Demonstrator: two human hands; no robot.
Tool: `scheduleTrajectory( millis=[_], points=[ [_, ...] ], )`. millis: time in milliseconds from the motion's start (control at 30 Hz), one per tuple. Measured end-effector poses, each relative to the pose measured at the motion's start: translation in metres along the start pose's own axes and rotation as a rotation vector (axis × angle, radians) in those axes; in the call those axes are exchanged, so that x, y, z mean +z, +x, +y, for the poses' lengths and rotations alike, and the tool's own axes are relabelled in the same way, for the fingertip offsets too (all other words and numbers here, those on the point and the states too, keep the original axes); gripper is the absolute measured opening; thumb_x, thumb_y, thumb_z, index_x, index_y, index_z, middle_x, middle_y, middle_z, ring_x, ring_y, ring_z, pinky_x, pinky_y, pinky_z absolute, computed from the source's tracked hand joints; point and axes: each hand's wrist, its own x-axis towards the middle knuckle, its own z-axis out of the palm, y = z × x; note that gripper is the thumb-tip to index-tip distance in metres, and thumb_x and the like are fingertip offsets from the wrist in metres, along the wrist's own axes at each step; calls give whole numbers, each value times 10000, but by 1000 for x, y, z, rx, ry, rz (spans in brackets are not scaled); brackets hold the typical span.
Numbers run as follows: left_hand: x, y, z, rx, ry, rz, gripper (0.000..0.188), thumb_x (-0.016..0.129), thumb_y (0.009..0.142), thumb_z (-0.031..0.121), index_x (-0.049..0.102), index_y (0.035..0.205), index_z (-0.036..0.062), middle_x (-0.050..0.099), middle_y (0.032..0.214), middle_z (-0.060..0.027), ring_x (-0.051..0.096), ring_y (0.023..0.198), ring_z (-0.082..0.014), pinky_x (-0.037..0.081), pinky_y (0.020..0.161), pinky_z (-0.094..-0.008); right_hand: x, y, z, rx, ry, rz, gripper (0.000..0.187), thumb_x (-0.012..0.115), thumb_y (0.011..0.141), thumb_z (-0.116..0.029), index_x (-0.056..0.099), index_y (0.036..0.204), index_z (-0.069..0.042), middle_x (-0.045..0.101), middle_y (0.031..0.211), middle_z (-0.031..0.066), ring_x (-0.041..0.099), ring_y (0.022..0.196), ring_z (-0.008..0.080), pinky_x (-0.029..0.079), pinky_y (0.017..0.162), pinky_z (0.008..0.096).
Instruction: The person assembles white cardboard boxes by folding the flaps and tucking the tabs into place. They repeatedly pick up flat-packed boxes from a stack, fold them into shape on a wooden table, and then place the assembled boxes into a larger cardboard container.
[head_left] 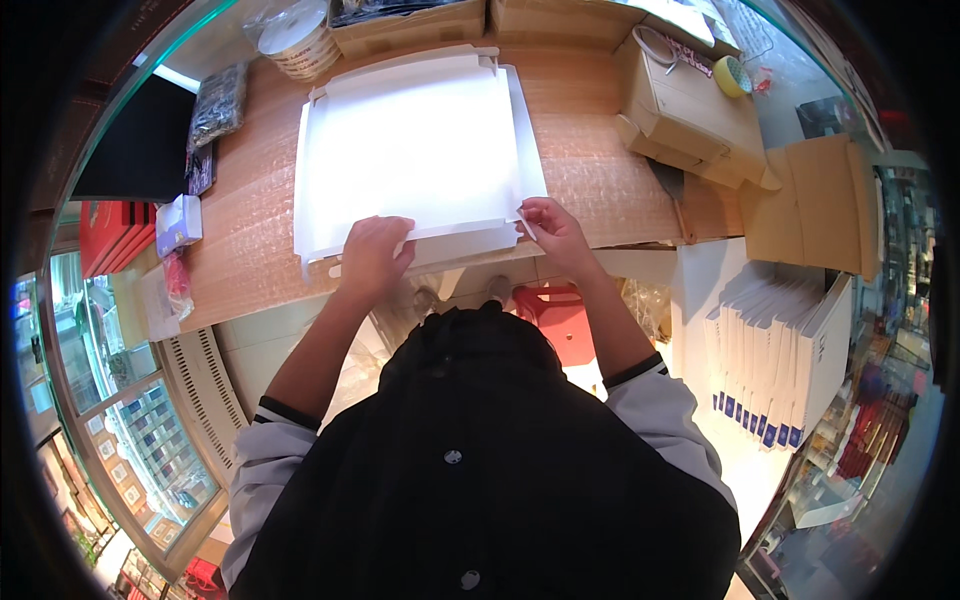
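Note:
A large white cardboard sheet with folded edges and flaps (410, 150), like an unfolded box, lies on the wooden table (600, 195) in front of me. Its middle is glaringly bright, and some side edges are turned up. My left hand (376, 256) grips the near edge, fingers bent over it and the thumb lower down. At the near right corner, my right hand (556, 236) pinches a small flap between thumb and fingers. A long strip of the sheet's near side slants over the table's front edge between both hands.
Cardboard boxes (690, 105) stand at the back right, with a yellow tape roll (732, 76) on top. Ribbon spools (298, 42) sit at the back left. Red boxes (115, 238) are at the left, white folded boxes (770, 350) at the right, and a red stool (557, 322) below.

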Motion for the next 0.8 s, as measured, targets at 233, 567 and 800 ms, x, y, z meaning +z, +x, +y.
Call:
scheduleTrajectory(
  millis=[233, 567, 800],
  points=[
    [-9, -5, 6, -24, -13, 66, 184, 658, 757, 89, 604, 933, 92, 637, 820, -68, 621, 820, -267, 457, 764, -398, 30, -4, -32, 30, 17, -8, 143, 496, 978, -138, 571, 1040, -33, 653, 883, 81, 644, 890, 200, 519, 812, 324],
    [-1, -6, 18, -8, 60, -31, 219, 648, 717, 61, 587, 926, 78, 626, 853, -76, 607, 849, -282, 454, 775, -403, 35, 2, -52, -272, -1234, -266, 88, 503, 839, -68, 573, 873, -28, 609, 763, 195, 601, 753, 395, 478, 672, 480],
    [-2, -43, 36, 201, -161, 15, 172, 605, 792, 77, 600, 963, 62, 628, 924, -112, 596, 893, -314, 468, 802, -421, 8, 20, -51, -158, -1309, -239, 85, 562, 818, -109, 600, 837, -36, 608, 816, 183, 598, 839, 370, 473, 726, 455]
  ],
)
